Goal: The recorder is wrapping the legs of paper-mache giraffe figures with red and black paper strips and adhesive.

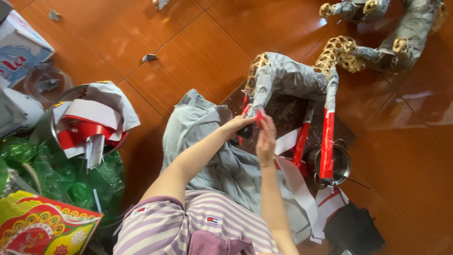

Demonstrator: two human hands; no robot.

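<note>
A woven bamboo frame [292,78] shaped like an animal, partly covered in grey paper with red paper on its legs, stands on the floor in front of me. My left hand [237,124] presses on its near front leg. My right hand [266,136] pinches a small piece of red paper [259,114] against the same leg. A grey cloth [212,151] lies over my lap below both hands.
A metal bowl [61,137] full of red and white paper scraps sits left. A small metal pot [340,160] stands by the frame's legs. More grey-covered frames [401,33] lie at the top right. Green plastic bags [56,179] and a colourful box [37,226] are lower left.
</note>
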